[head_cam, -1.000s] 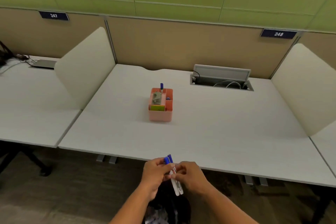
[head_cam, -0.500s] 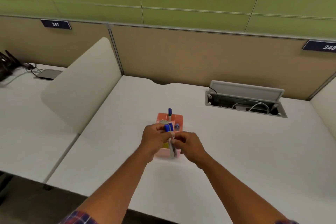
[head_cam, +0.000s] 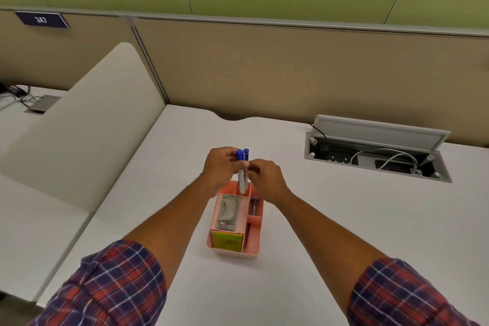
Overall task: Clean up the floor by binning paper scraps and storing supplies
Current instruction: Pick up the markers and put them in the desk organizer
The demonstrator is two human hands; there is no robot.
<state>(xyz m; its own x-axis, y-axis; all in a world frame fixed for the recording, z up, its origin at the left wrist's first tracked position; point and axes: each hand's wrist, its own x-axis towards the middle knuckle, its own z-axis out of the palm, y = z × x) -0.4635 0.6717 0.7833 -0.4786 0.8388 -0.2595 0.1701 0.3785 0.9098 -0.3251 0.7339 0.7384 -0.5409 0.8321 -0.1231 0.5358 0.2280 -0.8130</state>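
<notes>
A pink desk organiser (head_cam: 251, 239) stands on the white desk (head_cam: 330, 219). It holds a grey stapler (head_cam: 228, 212), a yellow-green sticky-note pad (head_cam: 228, 241) and a small tube in a side slot. Above its far compartment I hold blue-capped white markers (head_cam: 242, 167) upright, their lower ends dipping into that compartment. My left hand (head_cam: 221, 168) grips them from the left and my right hand (head_cam: 266, 178) pinches them from the right.
An open cable tray (head_cam: 375, 156) with white wires is sunk into the desk at the right. A cream divider panel (head_cam: 87, 130) stands at the left, and a beige partition (head_cam: 291, 74) runs along the back. The neighbouring desk has cables (head_cam: 18, 95).
I stepped up to the desk from the floor side. Both hands carried the markers forward from the desk's front edge to above the organiser's far compartment, lowering their ends into it.
</notes>
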